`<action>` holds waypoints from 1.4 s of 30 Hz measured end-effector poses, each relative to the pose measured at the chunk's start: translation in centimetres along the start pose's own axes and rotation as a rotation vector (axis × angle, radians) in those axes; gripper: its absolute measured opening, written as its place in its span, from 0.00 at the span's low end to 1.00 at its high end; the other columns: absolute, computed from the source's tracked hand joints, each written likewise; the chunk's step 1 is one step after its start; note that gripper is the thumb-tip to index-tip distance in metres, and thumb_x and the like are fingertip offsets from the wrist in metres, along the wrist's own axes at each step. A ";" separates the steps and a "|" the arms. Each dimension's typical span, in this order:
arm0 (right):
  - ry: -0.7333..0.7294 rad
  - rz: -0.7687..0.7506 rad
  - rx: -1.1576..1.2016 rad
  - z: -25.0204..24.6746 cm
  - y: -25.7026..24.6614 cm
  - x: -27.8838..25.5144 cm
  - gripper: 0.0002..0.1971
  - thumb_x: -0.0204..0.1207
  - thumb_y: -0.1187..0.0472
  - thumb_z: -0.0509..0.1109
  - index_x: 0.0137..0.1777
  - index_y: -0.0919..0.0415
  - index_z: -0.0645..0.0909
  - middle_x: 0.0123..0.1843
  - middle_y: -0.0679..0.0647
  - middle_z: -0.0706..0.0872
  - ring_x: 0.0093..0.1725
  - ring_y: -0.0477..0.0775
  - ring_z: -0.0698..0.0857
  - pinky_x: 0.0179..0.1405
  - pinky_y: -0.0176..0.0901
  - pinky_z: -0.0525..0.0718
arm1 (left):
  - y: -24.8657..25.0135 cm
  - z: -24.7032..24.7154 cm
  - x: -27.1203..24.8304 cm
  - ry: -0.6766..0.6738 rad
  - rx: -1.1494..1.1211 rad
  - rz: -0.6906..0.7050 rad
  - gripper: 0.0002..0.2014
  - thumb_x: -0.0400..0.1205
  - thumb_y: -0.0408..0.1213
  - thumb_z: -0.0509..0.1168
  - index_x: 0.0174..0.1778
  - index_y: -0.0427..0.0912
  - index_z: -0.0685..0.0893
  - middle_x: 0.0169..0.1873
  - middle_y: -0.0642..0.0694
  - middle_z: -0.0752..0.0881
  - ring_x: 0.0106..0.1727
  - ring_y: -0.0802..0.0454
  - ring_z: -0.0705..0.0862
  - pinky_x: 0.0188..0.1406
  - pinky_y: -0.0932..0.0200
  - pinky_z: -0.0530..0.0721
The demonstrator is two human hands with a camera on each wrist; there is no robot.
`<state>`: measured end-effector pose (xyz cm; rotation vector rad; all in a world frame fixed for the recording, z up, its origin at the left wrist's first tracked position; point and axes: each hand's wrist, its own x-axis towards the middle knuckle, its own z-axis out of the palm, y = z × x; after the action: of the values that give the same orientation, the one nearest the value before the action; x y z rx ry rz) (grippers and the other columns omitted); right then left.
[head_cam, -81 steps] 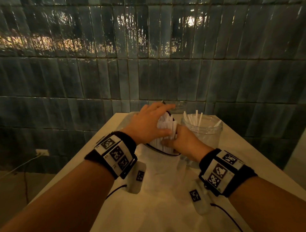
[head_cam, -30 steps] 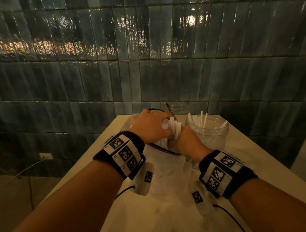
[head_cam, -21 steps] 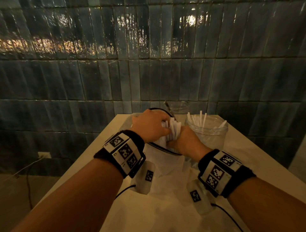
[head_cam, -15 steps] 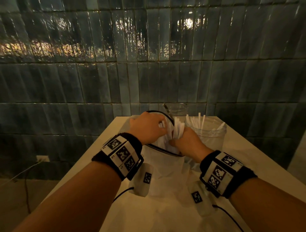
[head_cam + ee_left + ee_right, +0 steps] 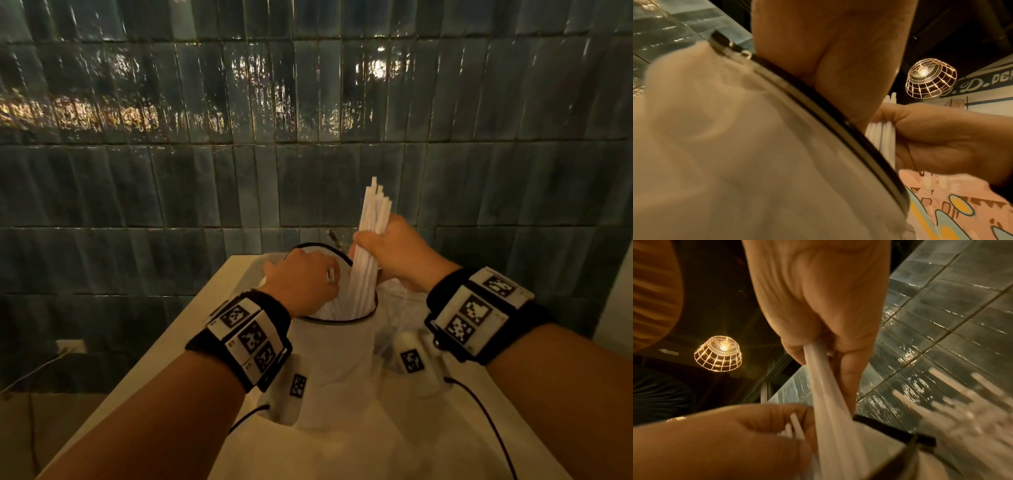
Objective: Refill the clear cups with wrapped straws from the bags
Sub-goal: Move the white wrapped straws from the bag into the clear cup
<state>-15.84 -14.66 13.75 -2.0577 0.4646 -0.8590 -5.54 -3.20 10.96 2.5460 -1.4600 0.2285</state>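
Observation:
A translucent white zip bag (image 5: 335,370) with a black rim stands on the table. My right hand (image 5: 394,246) grips a bundle of wrapped white straws (image 5: 371,222) and holds it raised, with its lower ends still inside the bag's mouth. The wrist views show the same grip on the straws (image 5: 828,394) (image 5: 884,138). My left hand (image 5: 301,281) curls over the bag's rim (image 5: 818,104), fingers inside against the straws left there. The clear cup (image 5: 399,308) sits right of the bag, mostly hidden by my right wrist. Its straws (image 5: 962,402) look blurred.
The white table (image 5: 219,308) is narrow and butts against a dark tiled wall (image 5: 308,137). Its left edge drops to a floor with a wall outlet and cable (image 5: 68,346). A caged lamp (image 5: 929,78) hangs overhead.
My right hand has lifted the straw bundle up out of the bag's mouth. My left hand stays at the rim. The cup is now covered by my right wrist.

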 end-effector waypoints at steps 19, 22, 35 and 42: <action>0.203 -0.240 -0.225 -4.2 2.0 3.7 0.17 0.78 0.60 0.65 0.67 0.56 0.74 0.39 0.40 0.77 0.40 0.41 0.80 0.34 0.32 0.73 | 0.3 -0.3 -0.4 0.006 -0.035 0.035 0.02 0.81 0.49 0.58 0.44 0.63 0.74 0.58 0.54 0.79 0.61 0.49 0.75 0.62 0.35 0.73; 0.190 -0.132 -0.216 -3.4 4.2 3.6 0.23 0.78 0.61 0.66 0.73 0.55 0.71 0.46 0.46 0.80 0.44 0.48 0.80 0.37 0.34 0.74 | 0.3 -0.2 -0.3 -0.002 -0.033 0.031 0.05 0.82 0.50 0.56 0.49 0.62 0.76 0.58 0.55 0.79 0.62 0.50 0.75 0.62 0.36 0.73; 0.203 0.113 -0.218 -2.3 6.8 2.4 0.51 0.62 0.58 0.84 0.81 0.55 0.56 0.74 0.61 0.74 0.71 0.59 0.75 0.65 0.49 0.74 | 0.4 -0.4 -0.5 -0.004 -0.042 0.041 0.03 0.82 0.50 0.56 0.47 0.62 0.75 0.58 0.54 0.79 0.61 0.49 0.76 0.61 0.34 0.75; 0.205 -0.299 -0.322 0.0 3.5 -0.6 0.16 0.70 0.68 0.72 0.58 0.60 0.82 0.49 0.52 0.84 0.50 0.49 0.83 0.53 0.40 0.82 | 0.3 -0.3 -0.4 -0.007 -0.019 0.038 0.02 0.81 0.51 0.57 0.45 0.63 0.74 0.58 0.55 0.79 0.63 0.49 0.74 0.59 0.33 0.74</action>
<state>-16.30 -16.34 10.61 -2.3846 0.4336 -1.2484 -6.02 -2.98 11.24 2.5083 -1.5073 0.2109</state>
